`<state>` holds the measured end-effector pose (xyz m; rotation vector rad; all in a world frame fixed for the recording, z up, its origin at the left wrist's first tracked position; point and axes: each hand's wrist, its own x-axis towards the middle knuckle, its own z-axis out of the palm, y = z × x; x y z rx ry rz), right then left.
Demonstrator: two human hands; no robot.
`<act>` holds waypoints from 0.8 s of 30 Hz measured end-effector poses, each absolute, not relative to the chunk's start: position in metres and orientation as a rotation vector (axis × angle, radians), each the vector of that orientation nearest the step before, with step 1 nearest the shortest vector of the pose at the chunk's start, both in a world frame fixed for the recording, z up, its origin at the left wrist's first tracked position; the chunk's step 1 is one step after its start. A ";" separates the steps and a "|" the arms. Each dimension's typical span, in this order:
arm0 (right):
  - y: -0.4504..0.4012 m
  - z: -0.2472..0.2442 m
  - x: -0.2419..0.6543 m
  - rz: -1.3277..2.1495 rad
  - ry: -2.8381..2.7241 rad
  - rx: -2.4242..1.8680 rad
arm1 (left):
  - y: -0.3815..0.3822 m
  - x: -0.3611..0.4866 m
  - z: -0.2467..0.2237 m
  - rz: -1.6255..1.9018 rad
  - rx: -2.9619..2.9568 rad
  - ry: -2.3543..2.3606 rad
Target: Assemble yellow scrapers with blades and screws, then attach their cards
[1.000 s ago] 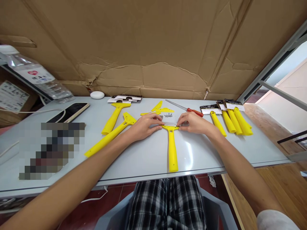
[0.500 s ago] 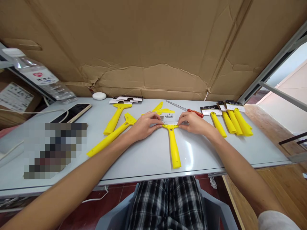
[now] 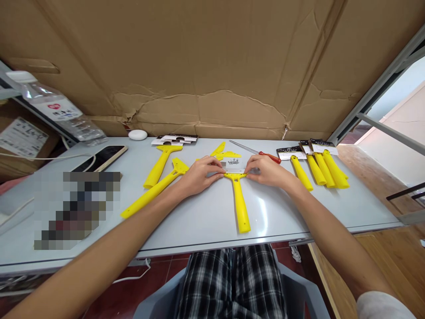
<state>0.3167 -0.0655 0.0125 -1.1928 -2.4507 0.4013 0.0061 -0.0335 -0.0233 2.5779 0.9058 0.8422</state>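
A yellow scraper handle (image 3: 241,206) lies on the table with its grip toward me. Across its head rests a thin silvery scraper blade (image 3: 234,165) with dark printing. My left hand (image 3: 203,173) pinches the left end of the blade between thumb and fingers. At the opposite end, my right hand (image 3: 268,170) pinches it the same way. Just beyond the blade are loose yellow plastic pieces (image 3: 229,154), partly hidden by my left hand. Two more yellow scraper handles (image 3: 161,168) lie to the left, one partly behind my left arm.
A screwdriver (image 3: 270,156) with a red handle lies behind my right hand. Several carded yellow scrapers (image 3: 323,170) are at the right. White cards (image 3: 175,139), a phone (image 3: 99,158), a bottle (image 3: 63,108) and a blurred-out item (image 3: 79,208) occupy the left. Cardboard (image 3: 212,66) stands behind.
Both hands keep their pinch at the blade's ends, almost unmoved. The whole view has shifted very slightly.
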 end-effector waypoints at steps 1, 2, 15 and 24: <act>-0.066 0.014 0.317 0.404 -2.449 -1.196 | -0.034 0.006 -0.023 0.842 2.575 0.903; -0.067 0.015 0.316 0.405 -2.446 -1.201 | -0.034 0.006 -0.023 0.841 2.574 0.898; -0.062 0.018 0.326 0.343 -2.364 -1.328 | -0.029 -0.005 -0.013 0.911 2.633 0.960; -0.044 0.005 0.344 0.252 -2.322 -1.437 | -0.009 -0.040 -0.003 0.875 2.616 1.489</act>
